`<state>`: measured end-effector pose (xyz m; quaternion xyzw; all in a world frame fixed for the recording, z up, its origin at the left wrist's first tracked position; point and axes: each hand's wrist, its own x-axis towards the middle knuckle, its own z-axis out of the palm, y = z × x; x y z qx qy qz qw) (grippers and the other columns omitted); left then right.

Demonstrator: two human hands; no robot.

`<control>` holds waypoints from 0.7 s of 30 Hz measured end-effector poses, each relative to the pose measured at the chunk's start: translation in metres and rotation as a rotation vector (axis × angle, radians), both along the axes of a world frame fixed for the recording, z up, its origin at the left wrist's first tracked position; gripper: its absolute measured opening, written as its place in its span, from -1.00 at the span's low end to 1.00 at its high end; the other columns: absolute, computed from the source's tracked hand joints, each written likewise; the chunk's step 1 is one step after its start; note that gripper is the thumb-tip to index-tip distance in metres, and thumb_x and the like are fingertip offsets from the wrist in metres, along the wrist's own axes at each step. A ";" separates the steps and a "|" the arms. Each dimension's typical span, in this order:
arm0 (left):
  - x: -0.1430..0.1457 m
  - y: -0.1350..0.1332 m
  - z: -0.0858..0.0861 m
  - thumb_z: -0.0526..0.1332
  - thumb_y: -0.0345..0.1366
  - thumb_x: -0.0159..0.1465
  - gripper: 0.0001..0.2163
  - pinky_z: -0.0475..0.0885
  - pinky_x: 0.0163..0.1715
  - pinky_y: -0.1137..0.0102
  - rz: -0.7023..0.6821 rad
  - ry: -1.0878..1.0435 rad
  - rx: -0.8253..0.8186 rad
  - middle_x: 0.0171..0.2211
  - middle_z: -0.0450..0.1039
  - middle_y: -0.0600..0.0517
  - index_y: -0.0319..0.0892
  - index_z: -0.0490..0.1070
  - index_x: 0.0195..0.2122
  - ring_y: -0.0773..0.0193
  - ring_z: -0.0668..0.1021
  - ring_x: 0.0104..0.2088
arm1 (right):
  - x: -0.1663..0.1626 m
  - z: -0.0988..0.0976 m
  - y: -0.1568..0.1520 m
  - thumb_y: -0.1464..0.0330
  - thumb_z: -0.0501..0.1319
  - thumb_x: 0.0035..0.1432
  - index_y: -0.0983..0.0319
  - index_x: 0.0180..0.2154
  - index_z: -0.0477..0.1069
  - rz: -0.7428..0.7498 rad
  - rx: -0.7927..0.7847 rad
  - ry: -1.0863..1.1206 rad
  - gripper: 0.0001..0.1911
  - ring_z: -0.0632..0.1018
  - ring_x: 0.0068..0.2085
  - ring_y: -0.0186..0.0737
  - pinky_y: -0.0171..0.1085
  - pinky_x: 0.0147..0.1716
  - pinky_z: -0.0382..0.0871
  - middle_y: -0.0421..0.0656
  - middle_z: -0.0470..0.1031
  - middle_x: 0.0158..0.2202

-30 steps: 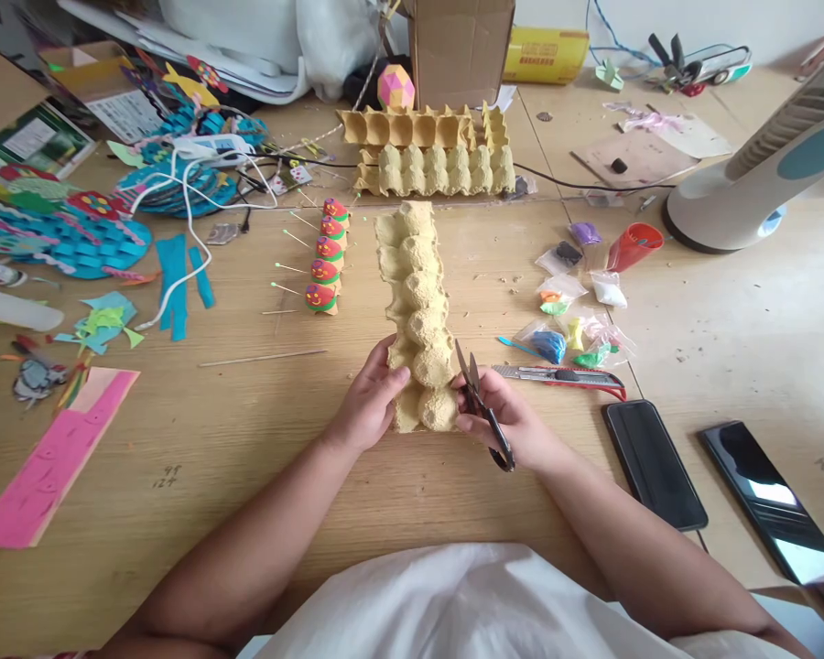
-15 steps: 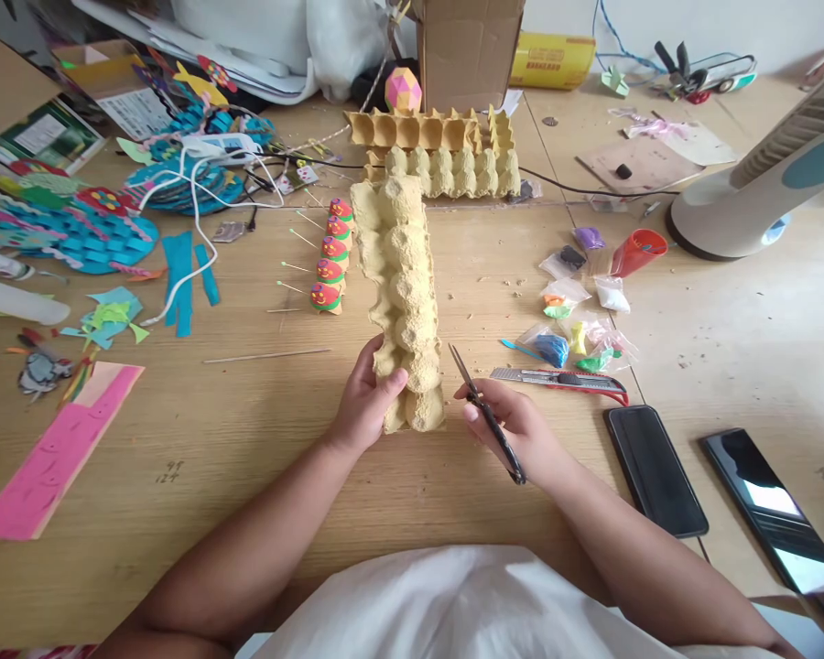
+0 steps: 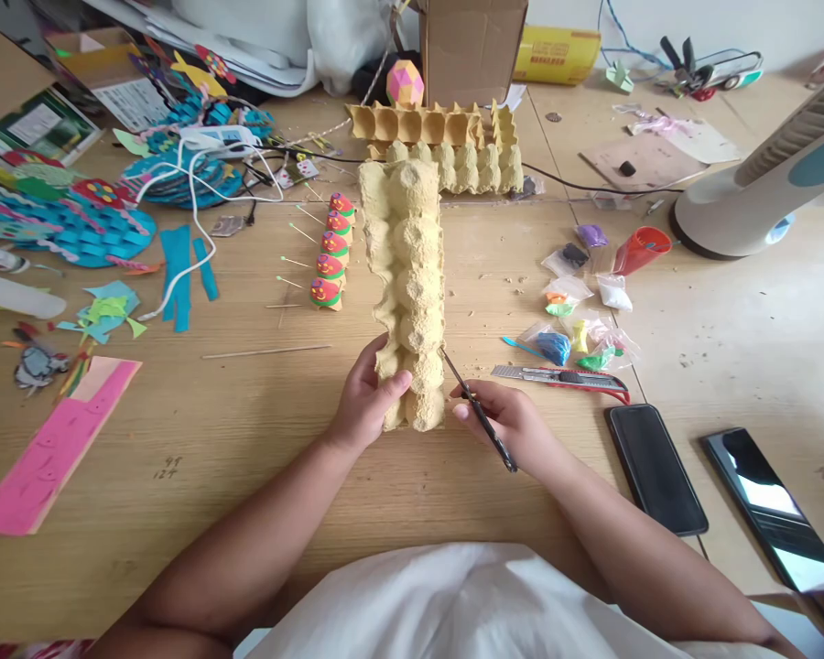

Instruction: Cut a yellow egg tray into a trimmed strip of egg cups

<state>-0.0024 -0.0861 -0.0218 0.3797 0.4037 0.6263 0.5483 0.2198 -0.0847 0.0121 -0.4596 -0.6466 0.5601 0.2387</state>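
Observation:
My left hand (image 3: 371, 395) grips the near end of a long yellow egg carton (image 3: 417, 284), its thumb on top and its fingers mostly hidden beneath. The carton's bumps face up, and its left edge is ragged. Black-handled scissors (image 3: 484, 423) are in my right hand (image 3: 504, 421), with the blade tips against the carton's right edge. To the left stands a row of egg-carton bumps with painted red and green faces (image 3: 330, 254). Several pale-tipped sticks (image 3: 295, 263) lie beside them.
More egg carton strips (image 3: 481, 167) lie at the back. On the right are bagged coloured clay (image 3: 553, 348), a box cutter (image 3: 563, 378), a red cup (image 3: 642, 249) and two phones (image 3: 655, 469). A pink strip (image 3: 59, 448) and blue paper crafts (image 3: 96, 233) lie left.
The scissors have moved left and up, so their tips now meet the carton's right edge. The carton's far end has swung slightly right and lifted.

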 end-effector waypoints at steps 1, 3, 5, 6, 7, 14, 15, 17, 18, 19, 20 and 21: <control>0.000 0.000 0.000 0.47 -0.17 0.16 -0.49 0.47 0.06 0.26 0.004 0.002 0.004 0.07 0.56 -0.07 -0.02 0.46 0.13 0.13 0.58 0.04 | 0.000 -0.001 0.000 0.03 0.28 0.25 0.21 -0.17 0.50 0.002 -0.002 0.001 -0.63 0.30 -0.45 -0.33 -0.35 -0.47 0.16 -0.26 0.33 -0.46; 0.000 0.001 0.001 0.47 -0.18 0.16 -0.50 0.47 0.06 0.27 0.015 0.010 0.010 0.07 0.56 -0.06 -0.03 0.46 0.13 0.13 0.58 0.05 | 0.000 -0.003 0.001 0.04 0.29 0.25 0.21 -0.18 0.49 0.007 -0.002 0.002 -0.64 0.31 -0.44 -0.33 -0.35 -0.46 0.17 -0.26 0.34 -0.45; 0.001 0.001 0.001 0.47 -0.18 0.16 -0.49 0.48 0.05 0.27 0.022 0.017 0.014 0.07 0.56 -0.06 -0.03 0.46 0.14 0.13 0.58 0.05 | 0.000 -0.003 0.001 0.04 0.30 0.23 0.21 -0.19 0.49 0.007 0.004 -0.006 -0.64 0.31 -0.44 -0.33 -0.35 -0.46 0.17 -0.26 0.34 -0.45; 0.001 0.001 0.001 0.47 -0.18 0.16 -0.49 0.48 0.05 0.27 0.025 0.017 0.015 0.07 0.56 -0.06 -0.03 0.46 0.13 0.13 0.58 0.04 | -0.001 -0.003 0.001 0.04 0.30 0.23 0.21 -0.19 0.49 0.004 0.007 -0.011 -0.64 0.29 -0.45 -0.34 -0.35 -0.47 0.15 -0.27 0.32 -0.47; 0.001 0.000 0.001 0.47 -0.18 0.15 -0.49 0.48 0.04 0.27 0.028 0.017 0.014 0.06 0.57 -0.06 -0.03 0.46 0.13 0.13 0.58 0.04 | -0.001 -0.003 0.002 0.04 0.31 0.22 0.21 -0.19 0.49 -0.003 0.007 -0.015 -0.63 0.28 -0.47 -0.35 -0.35 -0.48 0.14 -0.28 0.30 -0.48; 0.001 0.001 -0.001 0.48 -0.18 0.14 -0.49 0.48 0.03 0.29 0.047 0.024 0.016 0.06 0.57 -0.05 -0.02 0.47 0.13 0.14 0.58 0.03 | -0.004 -0.002 0.003 0.01 0.32 0.19 0.22 -0.22 0.46 -0.002 -0.015 0.012 -0.61 0.26 -0.47 -0.36 -0.36 -0.49 0.13 -0.30 0.26 -0.50; 0.001 0.002 -0.001 0.48 -0.18 0.14 -0.49 0.49 0.03 0.30 0.049 0.026 0.022 0.05 0.57 -0.05 -0.03 0.47 0.12 0.15 0.59 0.02 | -0.004 -0.002 0.003 0.01 0.32 0.19 0.22 -0.22 0.46 -0.002 -0.017 0.016 -0.60 0.27 -0.46 -0.36 -0.36 -0.48 0.13 -0.30 0.26 -0.49; 0.001 0.002 -0.002 0.49 -0.17 0.13 -0.48 0.50 0.01 0.30 0.051 0.028 0.026 0.04 0.58 -0.05 -0.03 0.47 0.12 0.15 0.59 0.01 | -0.004 -0.003 0.003 0.01 0.31 0.20 0.23 -0.21 0.46 -0.007 -0.026 0.019 -0.60 0.27 -0.46 -0.36 -0.36 -0.47 0.13 -0.30 0.26 -0.49; 0.001 0.002 -0.002 0.49 -0.17 0.12 -0.48 0.50 0.00 0.30 0.051 0.029 0.027 0.04 0.58 -0.05 -0.03 0.47 0.12 0.15 0.60 0.00 | -0.004 -0.003 0.003 0.02 0.31 0.20 0.23 -0.20 0.46 -0.010 -0.029 0.018 -0.60 0.26 -0.46 -0.36 -0.36 -0.48 0.13 -0.30 0.26 -0.50; 0.001 0.002 -0.003 0.49 -0.17 0.12 -0.48 0.50 0.00 0.30 0.050 0.031 0.025 0.04 0.58 -0.05 -0.03 0.47 0.12 0.15 0.60 0.00 | -0.004 -0.003 0.003 0.02 0.32 0.19 0.23 -0.21 0.46 -0.012 -0.031 0.017 -0.60 0.25 -0.47 -0.37 -0.36 -0.48 0.12 -0.30 0.25 -0.50; 0.001 0.002 -0.003 0.49 -0.16 0.12 -0.48 0.50 0.00 0.29 0.049 0.033 0.024 0.04 0.58 -0.05 -0.02 0.47 0.12 0.14 0.60 0.00 | -0.004 -0.004 0.003 0.03 0.33 0.19 0.23 -0.21 0.46 -0.014 -0.033 0.018 -0.61 0.24 -0.47 -0.37 -0.36 -0.48 0.12 -0.31 0.25 -0.50; 0.000 0.002 -0.003 0.49 -0.16 0.12 -0.48 0.50 0.00 0.29 0.049 0.034 0.022 0.04 0.58 -0.05 -0.02 0.47 0.12 0.14 0.60 0.00 | -0.004 -0.004 0.003 0.05 0.34 0.18 0.23 -0.21 0.46 -0.015 -0.037 0.023 -0.62 0.24 -0.48 -0.37 -0.36 -0.49 0.11 -0.31 0.24 -0.51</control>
